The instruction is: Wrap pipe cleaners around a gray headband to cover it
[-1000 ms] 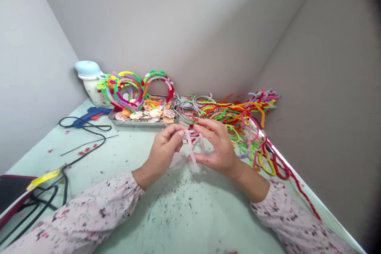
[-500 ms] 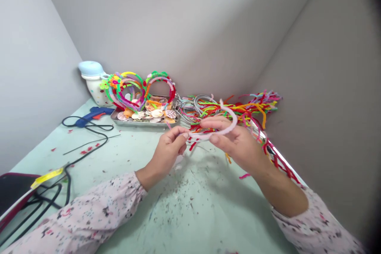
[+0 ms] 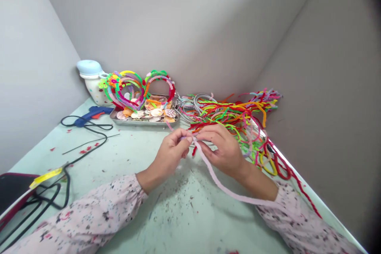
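A pale pink pipe cleaner (image 3: 216,179) runs from between my fingertips down and to the right, its far end lying over my right sleeve. My left hand (image 3: 174,149) is closed in a pinch on its upper end, with a bit of purple pipe cleaner at the fingertips. Closed too, my right hand (image 3: 223,149) pinches at the same spot, thumb and forefinger almost touching the left thumb. A thin grey wire shows between the hands, mostly hidden by the fingers. Behind my right hand lies a heap of coloured pipe cleaners (image 3: 232,109).
A metal tray (image 3: 143,124) of shells stands at the back, with decorated headbands (image 3: 127,87) above it. A blue glue gun (image 3: 93,115) with a black cord lies on the left, near a white cup with a blue lid (image 3: 92,81). Wire hoops (image 3: 202,97) lie behind.
My right hand has closed and come in toward the left fingertips. The pale pink pipe cleaner, earlier curled up over the right hand, now hangs down toward my right forearm.
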{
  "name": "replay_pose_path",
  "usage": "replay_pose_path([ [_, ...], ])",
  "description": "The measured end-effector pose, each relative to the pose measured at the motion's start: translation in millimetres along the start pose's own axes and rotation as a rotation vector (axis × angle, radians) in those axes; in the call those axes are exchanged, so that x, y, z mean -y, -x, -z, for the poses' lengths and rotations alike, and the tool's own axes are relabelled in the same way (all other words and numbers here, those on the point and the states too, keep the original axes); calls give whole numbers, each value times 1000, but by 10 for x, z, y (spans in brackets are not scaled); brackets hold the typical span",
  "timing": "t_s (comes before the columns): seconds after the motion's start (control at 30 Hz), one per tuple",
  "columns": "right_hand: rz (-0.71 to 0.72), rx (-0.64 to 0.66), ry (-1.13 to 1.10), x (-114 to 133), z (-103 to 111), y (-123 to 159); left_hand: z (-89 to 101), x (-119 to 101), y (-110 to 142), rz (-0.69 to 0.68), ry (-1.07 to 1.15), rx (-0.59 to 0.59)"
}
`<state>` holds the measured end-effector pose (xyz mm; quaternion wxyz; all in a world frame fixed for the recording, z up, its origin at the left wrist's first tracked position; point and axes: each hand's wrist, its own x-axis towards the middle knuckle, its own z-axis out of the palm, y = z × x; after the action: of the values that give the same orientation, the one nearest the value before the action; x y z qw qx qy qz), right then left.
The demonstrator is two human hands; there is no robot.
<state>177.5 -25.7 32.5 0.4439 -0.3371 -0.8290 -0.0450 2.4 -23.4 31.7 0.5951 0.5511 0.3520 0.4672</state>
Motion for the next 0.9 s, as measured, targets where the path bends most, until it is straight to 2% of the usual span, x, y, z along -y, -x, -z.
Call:
replay_pose_path([
  [0.2,77,11,85,5,26,6,6,1,21,-17,-77,6],
  [0.37,49,10,47,22,16,9,14,15,35,-63,-118,28],
  [0.7,-384,51,-215,165,5,-50,36,21,57,-152,-279,15],
  [0.9,-545,142,-385,214,76,-147,25,6,76,-205,-348,22],
])
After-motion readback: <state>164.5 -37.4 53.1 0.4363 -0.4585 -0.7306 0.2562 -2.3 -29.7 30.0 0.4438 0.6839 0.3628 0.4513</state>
